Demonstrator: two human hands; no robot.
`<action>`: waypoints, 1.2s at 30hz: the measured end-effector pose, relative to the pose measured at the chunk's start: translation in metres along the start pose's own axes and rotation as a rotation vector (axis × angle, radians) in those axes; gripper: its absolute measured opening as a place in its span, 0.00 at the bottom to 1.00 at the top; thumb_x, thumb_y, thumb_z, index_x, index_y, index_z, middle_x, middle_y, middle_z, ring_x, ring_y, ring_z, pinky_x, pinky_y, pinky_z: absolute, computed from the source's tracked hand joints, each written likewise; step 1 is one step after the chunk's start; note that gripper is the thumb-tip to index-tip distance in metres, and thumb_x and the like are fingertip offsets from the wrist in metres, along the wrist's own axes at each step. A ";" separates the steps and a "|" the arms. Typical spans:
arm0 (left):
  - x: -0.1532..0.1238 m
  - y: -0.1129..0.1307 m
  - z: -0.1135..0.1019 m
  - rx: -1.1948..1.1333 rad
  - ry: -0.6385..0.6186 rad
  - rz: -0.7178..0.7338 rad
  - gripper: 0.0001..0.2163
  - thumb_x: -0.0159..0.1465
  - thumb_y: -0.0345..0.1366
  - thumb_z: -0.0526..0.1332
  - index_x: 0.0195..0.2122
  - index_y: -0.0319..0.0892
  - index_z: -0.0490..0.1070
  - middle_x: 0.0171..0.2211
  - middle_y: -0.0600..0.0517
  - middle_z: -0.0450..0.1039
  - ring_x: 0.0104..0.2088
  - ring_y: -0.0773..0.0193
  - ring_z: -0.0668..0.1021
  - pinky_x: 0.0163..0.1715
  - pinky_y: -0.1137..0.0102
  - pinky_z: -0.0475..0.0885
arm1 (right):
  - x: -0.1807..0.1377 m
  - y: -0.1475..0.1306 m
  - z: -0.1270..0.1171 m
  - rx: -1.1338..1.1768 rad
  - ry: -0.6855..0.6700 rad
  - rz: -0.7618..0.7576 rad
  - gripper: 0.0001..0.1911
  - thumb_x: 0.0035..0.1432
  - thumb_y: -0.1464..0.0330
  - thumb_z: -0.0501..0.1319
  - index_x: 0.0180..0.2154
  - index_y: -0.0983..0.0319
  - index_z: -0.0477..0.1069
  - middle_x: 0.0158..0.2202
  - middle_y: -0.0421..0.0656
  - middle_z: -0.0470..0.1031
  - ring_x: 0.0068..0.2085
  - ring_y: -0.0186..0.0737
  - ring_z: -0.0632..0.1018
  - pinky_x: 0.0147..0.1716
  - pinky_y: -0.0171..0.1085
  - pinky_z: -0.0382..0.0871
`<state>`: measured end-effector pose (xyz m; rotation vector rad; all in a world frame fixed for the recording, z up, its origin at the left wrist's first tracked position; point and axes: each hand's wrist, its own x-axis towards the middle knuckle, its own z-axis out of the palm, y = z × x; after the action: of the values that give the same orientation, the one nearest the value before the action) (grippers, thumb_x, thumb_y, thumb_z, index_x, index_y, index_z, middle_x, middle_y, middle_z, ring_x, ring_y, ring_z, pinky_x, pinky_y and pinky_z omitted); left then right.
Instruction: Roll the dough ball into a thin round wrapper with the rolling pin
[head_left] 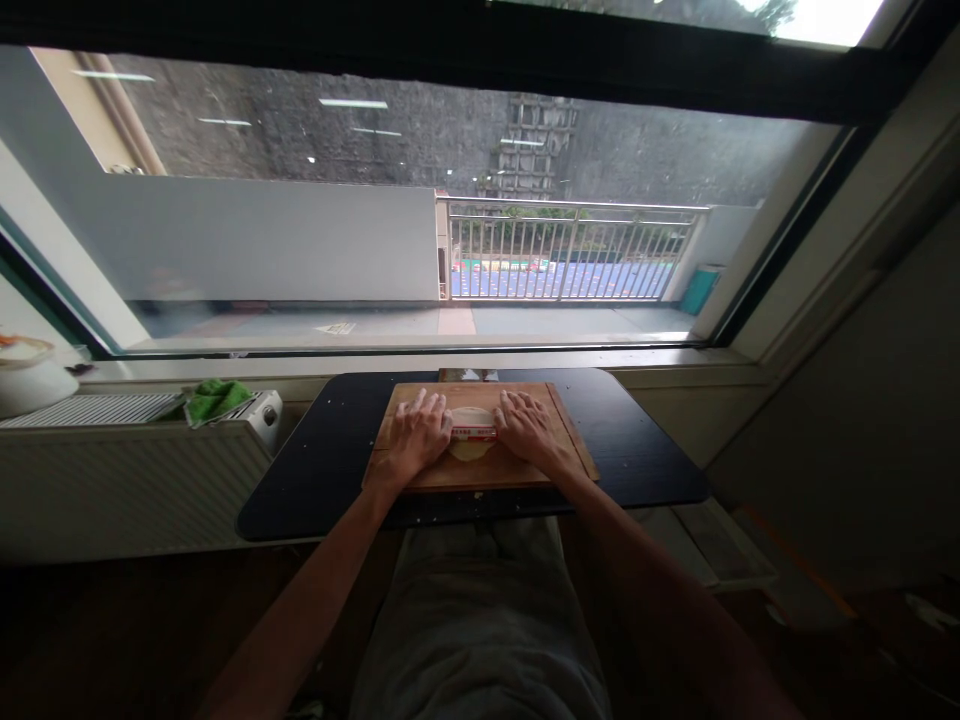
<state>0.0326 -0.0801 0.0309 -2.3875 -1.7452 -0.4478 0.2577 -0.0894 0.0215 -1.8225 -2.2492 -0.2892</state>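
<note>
Item: dough round, centre of wooden board on black table, under rolling pin; my left hand and right hand apart, palms flat, fingers unfurled on its ends; best pressed evenly, I judge, for uniform thickness.

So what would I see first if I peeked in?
The left hand and right hand pressing a rolling pin over pale dough, on a wooden board on the dark table. Behind them, a huge window shows a balcony railing; a green cloth lies on the radiator, far left.
</note>
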 end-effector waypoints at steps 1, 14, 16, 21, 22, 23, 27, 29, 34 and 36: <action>-0.006 0.001 0.000 0.003 0.012 0.011 0.24 0.78 0.40 0.46 0.65 0.39 0.74 0.68 0.41 0.72 0.73 0.47 0.67 0.68 0.50 0.65 | -0.004 -0.003 0.000 0.007 -0.006 0.029 0.30 0.77 0.63 0.46 0.74 0.67 0.62 0.72 0.57 0.67 0.73 0.56 0.66 0.72 0.56 0.57; -0.077 0.015 0.000 -0.048 0.124 0.071 0.26 0.79 0.40 0.44 0.69 0.37 0.71 0.69 0.38 0.70 0.72 0.47 0.68 0.69 0.52 0.64 | -0.056 -0.012 -0.017 0.074 0.024 -0.061 0.35 0.79 0.60 0.39 0.72 0.75 0.62 0.74 0.59 0.63 0.75 0.52 0.62 0.75 0.50 0.50; -0.077 0.015 0.000 -0.050 0.123 0.078 0.26 0.79 0.40 0.44 0.70 0.37 0.70 0.69 0.38 0.70 0.73 0.47 0.68 0.69 0.51 0.64 | -0.055 -0.013 -0.016 0.068 0.021 -0.058 0.35 0.79 0.60 0.39 0.72 0.76 0.62 0.73 0.60 0.63 0.75 0.52 0.63 0.75 0.50 0.49; -0.064 0.012 -0.002 -0.047 0.098 0.085 0.26 0.78 0.42 0.46 0.72 0.39 0.67 0.69 0.38 0.71 0.72 0.46 0.68 0.67 0.51 0.66 | -0.044 -0.014 -0.014 0.063 0.008 -0.012 0.34 0.79 0.60 0.40 0.72 0.74 0.63 0.72 0.60 0.66 0.74 0.52 0.65 0.73 0.50 0.54; -0.060 0.011 -0.002 -0.043 0.097 0.081 0.26 0.78 0.42 0.46 0.71 0.39 0.68 0.68 0.38 0.71 0.72 0.46 0.68 0.67 0.51 0.66 | -0.041 -0.014 -0.014 0.065 0.010 -0.002 0.34 0.79 0.59 0.40 0.72 0.74 0.63 0.72 0.59 0.66 0.74 0.52 0.65 0.73 0.50 0.54; -0.056 0.011 -0.003 -0.039 0.096 0.077 0.26 0.78 0.42 0.46 0.71 0.39 0.68 0.68 0.38 0.71 0.73 0.46 0.68 0.67 0.52 0.67 | -0.038 -0.015 -0.013 0.064 0.013 0.006 0.34 0.79 0.59 0.40 0.72 0.73 0.63 0.72 0.59 0.66 0.74 0.52 0.65 0.72 0.50 0.55; -0.037 0.007 -0.003 -0.019 0.075 0.061 0.25 0.78 0.42 0.46 0.68 0.39 0.71 0.67 0.38 0.73 0.72 0.46 0.68 0.66 0.52 0.67 | -0.023 -0.015 -0.010 0.054 0.019 0.041 0.33 0.80 0.59 0.41 0.73 0.70 0.63 0.71 0.57 0.68 0.73 0.53 0.66 0.70 0.50 0.57; -0.028 0.006 -0.002 -0.007 0.059 0.040 0.26 0.78 0.43 0.46 0.68 0.38 0.71 0.66 0.37 0.74 0.71 0.45 0.70 0.65 0.52 0.68 | -0.016 -0.014 -0.008 0.049 0.007 0.058 0.32 0.80 0.59 0.43 0.73 0.68 0.63 0.70 0.56 0.70 0.72 0.54 0.67 0.70 0.50 0.58; -0.007 0.004 0.001 0.049 0.021 -0.017 0.26 0.78 0.43 0.45 0.68 0.34 0.71 0.64 0.34 0.76 0.67 0.46 0.74 0.63 0.54 0.70 | -0.001 -0.010 -0.007 0.025 -0.049 0.054 0.30 0.79 0.60 0.48 0.75 0.63 0.61 0.71 0.53 0.70 0.72 0.53 0.68 0.71 0.51 0.59; -0.004 0.005 0.001 0.060 0.018 -0.030 0.26 0.78 0.42 0.45 0.67 0.34 0.72 0.63 0.34 0.76 0.66 0.46 0.75 0.62 0.55 0.70 | 0.003 -0.008 -0.009 0.019 -0.071 0.028 0.29 0.79 0.61 0.48 0.74 0.63 0.62 0.71 0.53 0.69 0.72 0.52 0.67 0.71 0.50 0.59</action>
<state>0.0361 -0.0844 0.0289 -2.3119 -1.7633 -0.4135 0.2502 -0.0909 0.0304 -1.8820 -2.2628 -0.2001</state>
